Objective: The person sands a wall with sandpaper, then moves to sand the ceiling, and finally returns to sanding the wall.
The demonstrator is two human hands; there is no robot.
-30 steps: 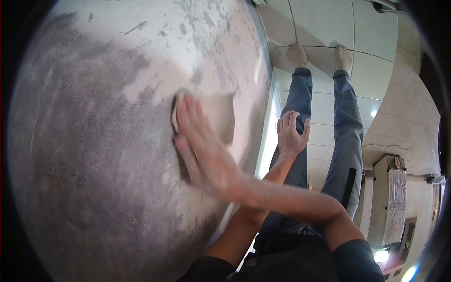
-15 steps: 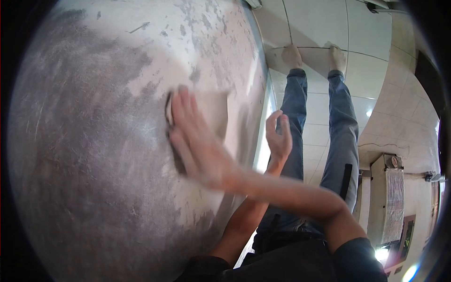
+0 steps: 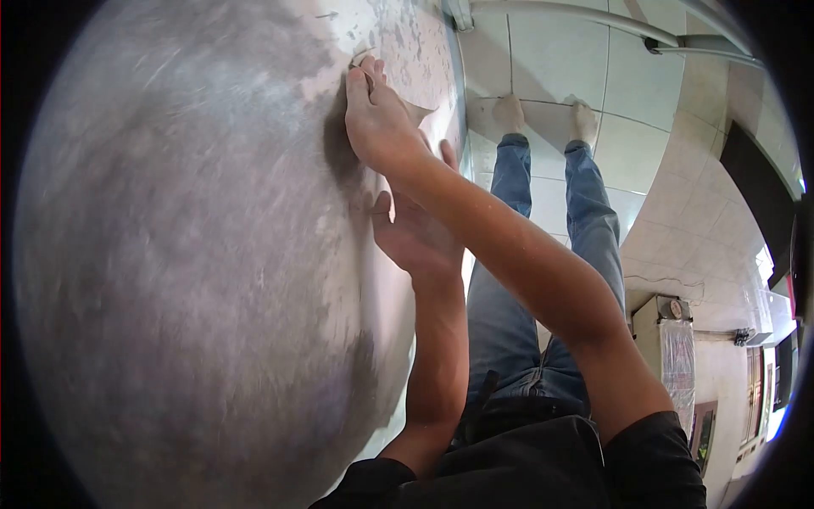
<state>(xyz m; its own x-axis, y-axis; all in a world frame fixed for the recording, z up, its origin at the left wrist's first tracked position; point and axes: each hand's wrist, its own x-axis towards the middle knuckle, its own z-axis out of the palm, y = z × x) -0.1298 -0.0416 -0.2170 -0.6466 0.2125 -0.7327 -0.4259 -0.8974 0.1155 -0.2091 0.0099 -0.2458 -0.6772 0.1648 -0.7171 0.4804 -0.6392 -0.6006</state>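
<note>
My right hand point(image 3: 381, 123) presses a beige sheet of sandpaper point(image 3: 418, 112) against the wall point(image 3: 195, 254), fingers bent over its upper end. One corner of the sheet sticks out to the right of the knuckles. The wall is patchy, with grey scuffed areas and paler pink-white ones. Under my right forearm, my left hand point(image 3: 420, 233) is raised close to the wall with thumb and fingers apart, nothing seen in it. Part of that hand is hidden behind the right forearm.
Bare feet point(image 3: 509, 114) stand on pale floor tiles point(image 3: 560, 55) beside the wall. Metal tubing point(image 3: 585, 13) crosses the floor at the top. A plastic-wrapped box-shaped unit point(image 3: 666, 339) is at the right.
My right hand and the sandpaper have moved up along the wall. My left hand has shifted left, closer to the wall and under the right forearm. The view has tilted slightly.
</note>
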